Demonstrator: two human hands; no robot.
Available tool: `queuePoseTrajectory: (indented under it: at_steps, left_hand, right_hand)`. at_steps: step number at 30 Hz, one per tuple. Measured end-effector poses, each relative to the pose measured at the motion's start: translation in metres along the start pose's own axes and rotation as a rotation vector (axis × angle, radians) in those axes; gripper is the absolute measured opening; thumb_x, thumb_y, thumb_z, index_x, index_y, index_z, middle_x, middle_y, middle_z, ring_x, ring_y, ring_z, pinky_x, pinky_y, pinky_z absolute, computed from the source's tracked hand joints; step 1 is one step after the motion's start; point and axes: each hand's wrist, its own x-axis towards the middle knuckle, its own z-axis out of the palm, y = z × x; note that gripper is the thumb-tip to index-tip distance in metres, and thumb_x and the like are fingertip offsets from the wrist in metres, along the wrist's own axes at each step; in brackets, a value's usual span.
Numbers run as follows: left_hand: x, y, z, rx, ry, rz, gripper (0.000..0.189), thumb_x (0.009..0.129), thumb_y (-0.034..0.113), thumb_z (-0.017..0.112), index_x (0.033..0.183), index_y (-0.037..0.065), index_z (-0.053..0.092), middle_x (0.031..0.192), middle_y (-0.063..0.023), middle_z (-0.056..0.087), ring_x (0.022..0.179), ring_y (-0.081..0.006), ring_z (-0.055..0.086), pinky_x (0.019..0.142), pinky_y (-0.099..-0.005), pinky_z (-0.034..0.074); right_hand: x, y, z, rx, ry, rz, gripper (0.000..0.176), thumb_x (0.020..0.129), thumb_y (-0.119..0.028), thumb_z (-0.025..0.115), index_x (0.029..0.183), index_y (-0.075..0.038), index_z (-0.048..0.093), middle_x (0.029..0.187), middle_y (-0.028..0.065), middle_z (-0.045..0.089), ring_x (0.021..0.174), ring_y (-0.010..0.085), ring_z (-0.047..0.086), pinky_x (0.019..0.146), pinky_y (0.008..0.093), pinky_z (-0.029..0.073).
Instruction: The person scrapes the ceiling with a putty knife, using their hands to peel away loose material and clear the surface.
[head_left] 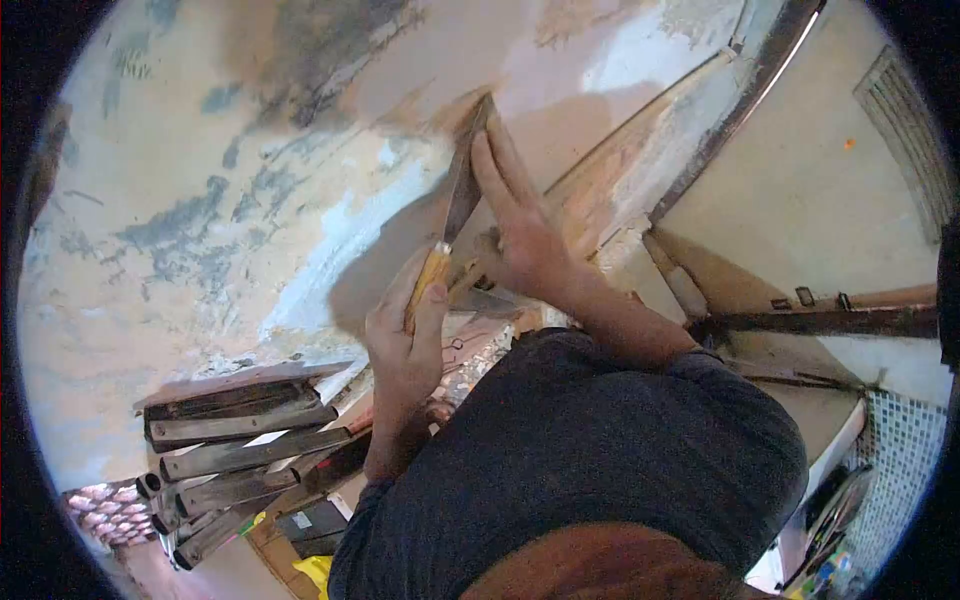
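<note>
My left hand is wrapped around the yellowish wooden handle of a putty knife, with the thumb along the handle. Its broad metal blade points up and away from me, tip close to the patchy wall. From the right, my right hand reaches in, with its fingers stretched out along the blade and touching its right side near the tip. The rest of that hand's fingers are partly in shadow. A pale, whitish patch runs along the wall left of the blade.
Several dark metal tubes or bars are stacked at lower left, beside a cardboard box and something yellow. A dark diagonal strip edges the wall at upper right. Small blue-white tiles cover a surface at far right.
</note>
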Motion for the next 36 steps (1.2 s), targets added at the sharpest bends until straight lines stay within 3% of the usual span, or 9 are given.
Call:
queuePoseTrajectory:
  at_steps: [3, 9, 15, 16, 17, 19, 33, 34, 36]
  left_hand:
    - [0.009, 0.001, 0.004, -0.019, -0.037, -0.17, 0.036, 0.096, 0.014, 0.057, 0.125, -0.007, 0.059, 0.112, -0.0214, 0.069, 0.102, -0.0243, 0.066, 0.091, -0.0343, 0.05]
    - [0.009, 0.017, 0.012, 0.063, -0.03, 0.053, 0.035, 0.097, 0.016, 0.057, 0.124, -0.007, 0.06, 0.111, -0.02, 0.069, 0.102, -0.0229, 0.066, 0.09, -0.0328, 0.049]
    - [0.018, 0.008, 0.021, 0.004, -0.02, -0.162, 0.034, 0.098, 0.014, 0.056, 0.125, -0.005, 0.061, 0.114, -0.0207, 0.068, 0.107, -0.0245, 0.065, 0.092, -0.035, 0.049]
    - [0.016, -0.002, 0.021, 0.061, 0.0, -0.099, 0.036, 0.098, 0.02, 0.056, 0.127, -0.001, 0.062, 0.07, 0.0042, 0.051, 0.062, -0.0061, 0.043, 0.055, -0.023, 0.034]
    - [0.011, 0.002, 0.019, 0.06, -0.001, -0.1, 0.036, 0.098, 0.02, 0.056, 0.127, -0.001, 0.062, 0.07, 0.0042, 0.051, 0.062, -0.0061, 0.043, 0.055, -0.023, 0.034]
    - [0.002, 0.013, 0.017, -0.037, 0.007, -0.138, 0.034, 0.098, 0.015, 0.056, 0.125, -0.006, 0.06, 0.114, -0.0192, 0.068, 0.103, -0.023, 0.065, 0.09, -0.0339, 0.05]
    - [0.032, 0.029, 0.025, -0.031, -0.081, -0.157, 0.037, 0.097, 0.017, 0.059, 0.125, -0.007, 0.059, 0.112, -0.0225, 0.068, 0.105, -0.0233, 0.066, 0.091, -0.0348, 0.049]
    - [0.042, 0.015, 0.035, 0.051, -0.038, 0.072, 0.037, 0.097, 0.018, 0.058, 0.125, -0.006, 0.059, 0.111, -0.0222, 0.068, 0.104, -0.023, 0.066, 0.09, -0.0341, 0.049]
    - [0.044, 0.024, 0.038, 0.081, -0.067, 0.04, 0.037, 0.097, 0.018, 0.058, 0.126, -0.005, 0.059, 0.112, -0.0212, 0.068, 0.103, -0.0221, 0.065, 0.09, -0.0336, 0.049]
  right_hand:
    - [0.006, -0.001, -0.005, -0.033, -0.01, 0.029, 0.09, 0.069, 0.004, 0.056, 0.152, 0.006, 0.02, 0.158, 0.0321, 0.012, 0.145, 0.046, 0.022, 0.117, 0.0462, 0.026]
    - [0.009, 0.005, -0.018, 0.023, 0.033, 0.041, 0.091, 0.069, 0.0, 0.059, 0.152, 0.005, 0.021, 0.157, 0.0332, 0.013, 0.143, 0.0487, 0.023, 0.116, 0.0458, 0.027]
    - [0.015, 0.01, -0.018, 0.016, 0.078, 0.033, 0.071, 0.084, -0.007, 0.054, 0.149, 0.003, 0.028, 0.155, 0.0339, 0.019, 0.143, 0.0496, 0.022, 0.116, 0.0553, 0.022]
    - [0.015, 0.008, -0.02, 0.022, 0.073, 0.029, 0.071, 0.084, -0.007, 0.053, 0.149, 0.003, 0.028, 0.154, 0.0342, 0.021, 0.142, 0.0503, 0.024, 0.116, 0.0553, 0.023]
    - [0.013, 0.006, -0.021, 0.021, 0.073, 0.03, 0.071, 0.084, -0.007, 0.053, 0.149, 0.003, 0.028, 0.154, 0.0342, 0.021, 0.142, 0.0503, 0.024, 0.116, 0.0553, 0.023]
    - [0.011, 0.005, -0.023, 0.028, 0.018, -0.014, 0.073, 0.082, -0.006, 0.055, 0.149, 0.004, 0.028, 0.153, 0.0349, 0.023, 0.142, 0.0501, 0.026, 0.116, 0.0534, 0.024]
    - [0.018, 0.02, -0.027, -0.111, 0.03, -0.003, 0.091, 0.068, 0.001, 0.059, 0.151, 0.007, 0.023, 0.155, 0.0329, 0.019, 0.14, 0.0501, 0.029, 0.114, 0.0477, 0.03]
    - [0.023, 0.026, -0.032, -0.117, 0.076, 0.021, 0.09, 0.068, 0.0, 0.06, 0.15, 0.007, 0.024, 0.155, 0.0333, 0.02, 0.14, 0.05, 0.029, 0.114, 0.0477, 0.03]
    - [0.029, 0.023, -0.046, -0.14, 0.105, 0.049, 0.09, 0.068, -0.001, 0.061, 0.15, 0.007, 0.025, 0.153, 0.0346, 0.022, 0.141, 0.0501, 0.027, 0.115, 0.0479, 0.028]
